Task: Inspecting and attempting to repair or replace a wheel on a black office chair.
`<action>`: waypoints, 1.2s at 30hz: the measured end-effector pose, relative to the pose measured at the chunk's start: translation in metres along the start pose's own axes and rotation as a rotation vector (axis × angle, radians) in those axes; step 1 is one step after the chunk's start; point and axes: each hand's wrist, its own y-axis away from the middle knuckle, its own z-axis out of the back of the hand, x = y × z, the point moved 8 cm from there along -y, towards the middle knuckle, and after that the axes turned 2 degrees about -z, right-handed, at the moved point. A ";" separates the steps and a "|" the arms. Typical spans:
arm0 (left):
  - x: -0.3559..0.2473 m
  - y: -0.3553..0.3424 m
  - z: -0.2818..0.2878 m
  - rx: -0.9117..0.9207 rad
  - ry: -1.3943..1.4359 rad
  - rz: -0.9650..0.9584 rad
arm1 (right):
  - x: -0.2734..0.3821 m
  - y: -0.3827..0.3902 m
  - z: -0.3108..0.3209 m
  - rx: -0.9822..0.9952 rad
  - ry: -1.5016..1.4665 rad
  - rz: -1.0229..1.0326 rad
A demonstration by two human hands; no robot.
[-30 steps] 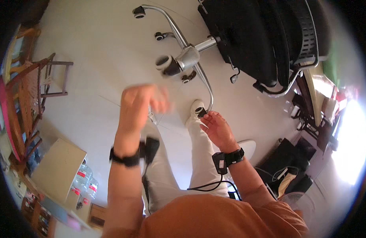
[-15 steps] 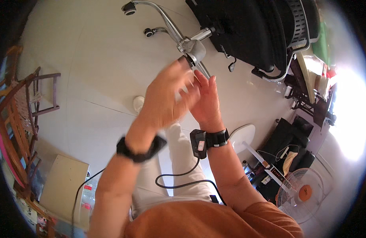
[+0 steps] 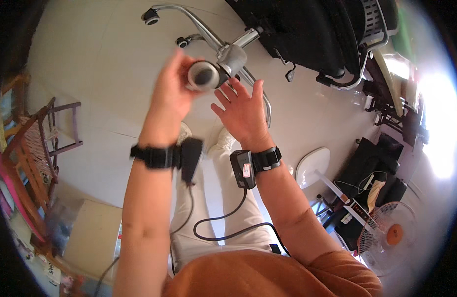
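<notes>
A black office chair (image 3: 297, 44) lies tipped over on the floor, its chrome legs (image 3: 203, 24) spread out sideways. One leg (image 3: 232, 58) points up toward me, and a caster wheel (image 3: 203, 76) with a pale rim and dark centre shows beside its end. My left hand (image 3: 175, 86) is wrapped round that caster from the left. Just below the leg end, my right hand (image 3: 243, 111) has its fingers spread with the palm up, and nothing rests in it. Its fingertips are close to the dark part by the caster; I cannot tell whether they touch.
Two more casters (image 3: 150, 17) sit at the far leg ends. A wooden chair (image 3: 30, 158) stands at left above a cream box (image 3: 92, 237). At right are a white fan (image 3: 386, 237) and a white round base (image 3: 312, 167). Cables (image 3: 233, 232) hang from my wrist devices.
My hands were close together and overlapping, the left one blurred. The left has moved left and now grips the caster; the right has come slightly lower and opened its fingers.
</notes>
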 end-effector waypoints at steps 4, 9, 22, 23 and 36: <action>-0.057 0.082 -0.030 0.854 0.083 -0.316 | 0.007 -0.001 0.019 0.042 -0.100 -0.002; -0.039 0.026 0.031 0.211 -0.284 -0.353 | -0.012 -0.010 0.010 0.229 -0.268 -0.088; -0.060 0.089 -0.019 0.779 0.001 -0.361 | -0.007 -0.007 0.035 0.214 -0.198 -0.048; -0.073 0.107 -0.022 0.870 -0.033 -0.419 | -0.008 -0.004 0.032 0.251 -0.194 -0.044; 0.021 -0.004 0.000 0.165 -0.361 -0.007 | -0.018 -0.021 0.012 0.261 -0.222 -0.068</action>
